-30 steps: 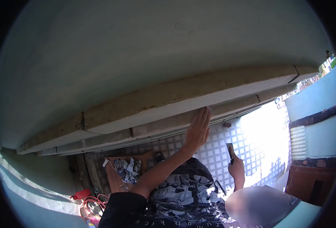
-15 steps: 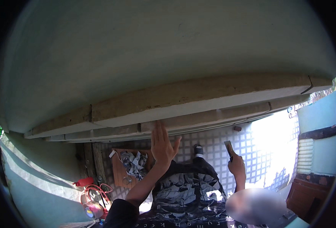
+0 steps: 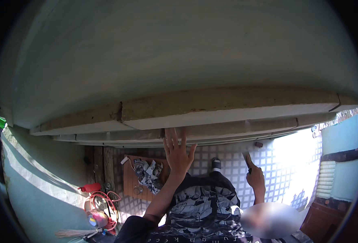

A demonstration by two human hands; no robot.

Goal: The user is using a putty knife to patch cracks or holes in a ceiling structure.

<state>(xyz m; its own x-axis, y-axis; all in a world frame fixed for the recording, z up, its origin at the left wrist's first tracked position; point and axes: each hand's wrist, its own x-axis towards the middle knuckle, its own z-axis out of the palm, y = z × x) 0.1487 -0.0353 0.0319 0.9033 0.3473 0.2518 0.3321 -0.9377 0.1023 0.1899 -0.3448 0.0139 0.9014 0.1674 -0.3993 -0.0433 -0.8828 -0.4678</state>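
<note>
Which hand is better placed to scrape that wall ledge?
Probably the right hand: it already holds the scraper. The left hand has no tool, its fingers spread at the ledge.

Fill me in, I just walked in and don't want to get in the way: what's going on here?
The person's left hand, open, is up at the second ledge down; whether it presses there is hard to tell. The right hand holds a flat-bladed tool, apart from the ledge. Crumpled paper lies on a brown board to the left.

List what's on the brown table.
A crumpled bundle, a round object and, at one corner, a white cylinder lie on the table. What the bundle covers is hidden.
</note>
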